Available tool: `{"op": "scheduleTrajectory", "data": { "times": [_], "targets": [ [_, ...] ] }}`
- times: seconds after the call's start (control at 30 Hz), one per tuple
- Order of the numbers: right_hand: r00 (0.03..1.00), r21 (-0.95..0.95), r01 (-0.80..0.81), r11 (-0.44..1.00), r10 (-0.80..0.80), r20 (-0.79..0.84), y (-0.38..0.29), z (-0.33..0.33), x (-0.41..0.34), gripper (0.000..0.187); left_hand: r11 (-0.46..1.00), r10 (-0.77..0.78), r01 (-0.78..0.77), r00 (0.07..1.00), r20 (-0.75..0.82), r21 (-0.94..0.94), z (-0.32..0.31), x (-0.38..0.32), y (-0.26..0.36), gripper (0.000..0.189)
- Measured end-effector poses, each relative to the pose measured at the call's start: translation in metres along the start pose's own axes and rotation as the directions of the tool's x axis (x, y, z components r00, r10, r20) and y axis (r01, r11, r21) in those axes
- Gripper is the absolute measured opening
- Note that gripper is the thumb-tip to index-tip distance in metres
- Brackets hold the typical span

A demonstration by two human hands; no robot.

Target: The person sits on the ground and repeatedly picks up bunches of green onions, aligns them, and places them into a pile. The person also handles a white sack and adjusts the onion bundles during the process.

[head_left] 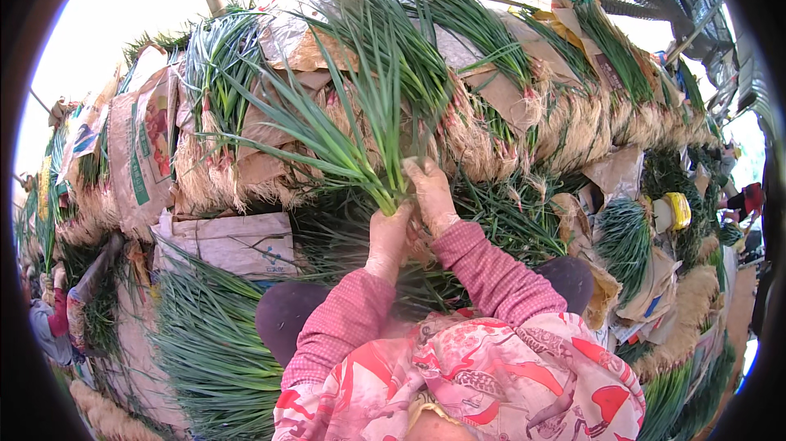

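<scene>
My left hand [390, 241] is wrapped around the lower stems of a bunch of green onions [371, 164], whose long leaves fan up and away from me. Pale reddish stem ends [419, 243] show just right of that hand. My right hand [431, 192] is beside the bunch with its fingers curled by the stems; whether it grips a stalk is hidden. Below both hands lie loose green leaves [344, 238], between my knees.
Ahead runs a long bank of green onions [393, 54] with hanging roots [473, 140], partly covered by cardboard and sacking [144, 146]. A leaf pile [215, 343] lies at left, a tied bundle [623, 238] at right. Another person [52, 324] works at far left.
</scene>
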State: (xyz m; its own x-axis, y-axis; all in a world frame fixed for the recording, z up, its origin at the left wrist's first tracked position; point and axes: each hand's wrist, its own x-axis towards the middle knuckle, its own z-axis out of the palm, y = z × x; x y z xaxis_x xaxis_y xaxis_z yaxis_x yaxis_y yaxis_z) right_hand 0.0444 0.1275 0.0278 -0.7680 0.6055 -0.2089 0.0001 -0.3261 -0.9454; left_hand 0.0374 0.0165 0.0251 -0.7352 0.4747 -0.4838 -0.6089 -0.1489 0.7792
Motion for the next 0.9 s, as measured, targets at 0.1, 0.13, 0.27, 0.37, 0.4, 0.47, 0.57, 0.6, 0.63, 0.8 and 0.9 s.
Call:
{"op": "scheduleTrajectory", "data": {
  "times": [0.1, 0.13, 0.27, 0.37, 0.4, 0.47, 0.57, 0.6, 0.63, 0.8, 0.9],
  "targets": [
    [0.995, 0.268, 0.058, 0.962, -0.033, -0.096, 0.012, -0.004, -0.010, 0.018, 0.999, 0.018, -0.019, 1.000, -0.017, -0.044, 0.002, -0.002, 0.000, 0.020],
    [0.997, 0.365, 0.054, 0.930, -0.029, -0.073, 0.011, -0.007, -0.009, 0.019, 0.993, 0.078, -0.077, 0.997, 0.000, -0.091, 0.003, -0.003, 0.000, 0.020],
    [0.987, 0.621, 0.116, 0.775, -0.160, 0.015, -0.019, -0.031, 0.016, 0.023, 0.985, -0.004, -0.002, 1.000, 0.031, 0.171, 0.006, -0.008, 0.000, 0.019],
    [0.924, 0.290, 0.332, 0.898, -0.247, -0.293, -0.044, -0.057, 0.029, 0.023, 0.998, 0.055, -0.054, 0.996, 0.069, -0.015, -0.004, -0.003, 0.009, 0.014],
    [0.953, 0.294, 0.303, 0.907, -0.298, -0.061, -0.042, -0.060, 0.024, 0.024, 1.000, 0.023, -0.022, 0.996, 0.082, -0.020, -0.007, -0.001, 0.012, 0.014],
    [0.827, -0.192, 0.523, 0.831, -0.440, 0.350, -0.032, -0.060, 0.008, 0.029, 1.000, 0.024, -0.024, 0.998, 0.058, 0.015, -0.010, 0.002, 0.015, 0.015],
    [0.803, -0.764, 0.596, 0.247, -0.159, 0.575, -0.010, -0.055, -0.016, 0.032, 0.980, 0.093, -0.094, 0.996, 0.017, 0.174, -0.008, -0.002, 0.017, 0.018],
    [0.825, -0.790, 0.565, 0.239, -0.179, 0.535, -0.004, -0.054, -0.016, 0.029, 0.948, 0.143, -0.139, 0.990, 0.007, 0.285, -0.006, -0.005, 0.017, 0.021],
    [0.859, -0.823, 0.511, 0.249, -0.182, 0.479, 0.000, -0.056, -0.015, 0.027, 0.900, 0.179, -0.163, 0.984, -0.001, 0.404, -0.004, -0.007, 0.019, 0.025],
    [0.919, -0.945, 0.230, 0.234, -0.372, 0.131, -0.015, -0.108, 0.007, 0.024, 0.979, 0.177, -0.188, 0.975, 0.136, 0.076, -0.005, -0.019, 0.030, 0.019],
    [0.734, -0.734, 0.576, -0.360, 0.624, 0.270, -0.032, -0.131, -0.004, 0.031, 0.983, 0.182, -0.181, 0.972, 0.150, -0.017, -0.005, -0.018, 0.029, 0.020]
  ]
}}
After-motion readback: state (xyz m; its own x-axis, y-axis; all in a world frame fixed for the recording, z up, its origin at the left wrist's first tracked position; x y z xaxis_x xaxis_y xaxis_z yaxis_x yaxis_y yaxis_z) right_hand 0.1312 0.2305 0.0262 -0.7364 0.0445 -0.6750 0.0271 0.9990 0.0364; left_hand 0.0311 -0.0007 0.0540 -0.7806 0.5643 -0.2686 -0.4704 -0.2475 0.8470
